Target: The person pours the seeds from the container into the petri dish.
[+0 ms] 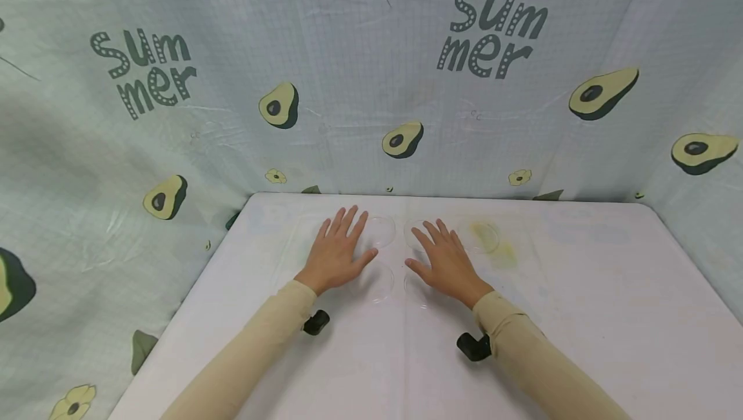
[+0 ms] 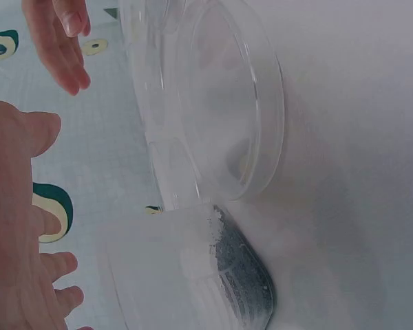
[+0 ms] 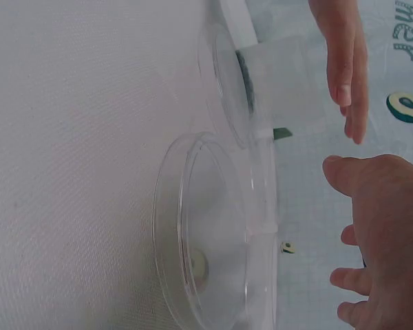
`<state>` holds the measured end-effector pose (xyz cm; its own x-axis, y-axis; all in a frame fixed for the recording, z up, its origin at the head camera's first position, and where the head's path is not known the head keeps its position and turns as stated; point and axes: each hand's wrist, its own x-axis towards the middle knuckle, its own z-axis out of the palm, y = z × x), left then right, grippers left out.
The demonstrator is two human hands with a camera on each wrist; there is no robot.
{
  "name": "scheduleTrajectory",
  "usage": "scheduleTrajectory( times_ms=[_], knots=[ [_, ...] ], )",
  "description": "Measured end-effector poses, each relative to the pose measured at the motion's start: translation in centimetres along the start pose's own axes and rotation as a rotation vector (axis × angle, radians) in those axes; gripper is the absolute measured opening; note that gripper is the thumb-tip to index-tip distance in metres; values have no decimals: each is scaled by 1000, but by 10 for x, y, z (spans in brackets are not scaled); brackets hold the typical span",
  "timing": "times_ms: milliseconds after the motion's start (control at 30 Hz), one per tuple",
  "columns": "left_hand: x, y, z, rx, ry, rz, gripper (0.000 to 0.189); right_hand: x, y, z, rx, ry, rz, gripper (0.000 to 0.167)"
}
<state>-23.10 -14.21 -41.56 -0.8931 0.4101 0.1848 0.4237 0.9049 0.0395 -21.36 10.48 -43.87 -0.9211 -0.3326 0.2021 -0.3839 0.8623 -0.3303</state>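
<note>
Both hands hover above a white table with palms down and fingers spread, holding nothing. My left hand [image 1: 336, 255] is left of several clear round lidded dishes, like petri dishes, near the upper left dish [image 1: 380, 231]. The lower left dish [image 1: 380, 283] lies beside its thumb. My right hand [image 1: 447, 265] partly covers the dishes on its side. In the left wrist view a clear dish [image 2: 267, 117] stands close below the left hand, beside a translucent container [image 2: 241, 275] with a dark base. The right wrist view shows another clear dish [image 3: 168, 227] under the right hand.
Yellow-green patches [image 1: 505, 253] show right of the right hand, near another faint clear dish [image 1: 486, 238]. The white table [image 1: 609, 317] ends at a back edge against a hanging cloth [image 1: 348, 52] printed with avocados. Dark wrist cameras [image 1: 475, 347] hang under the sleeves.
</note>
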Motion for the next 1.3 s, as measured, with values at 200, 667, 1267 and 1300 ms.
scheduleTrajectory(
  times_ms=[200,667,1267,1300],
  knots=[
    [-1,-3,-2,13,-1,-10,76,3,-1,2,0,3,-3,68],
    [-3,-13,-2,10,28,-9,75,9,-4,4,-4,-27,9,68],
    [-2,-26,-1,-22,-13,-36,76,16,-6,5,1,-52,15,67],
    [-3,-27,-1,-27,-10,-35,75,16,-6,5,4,-51,14,67]
  ],
)
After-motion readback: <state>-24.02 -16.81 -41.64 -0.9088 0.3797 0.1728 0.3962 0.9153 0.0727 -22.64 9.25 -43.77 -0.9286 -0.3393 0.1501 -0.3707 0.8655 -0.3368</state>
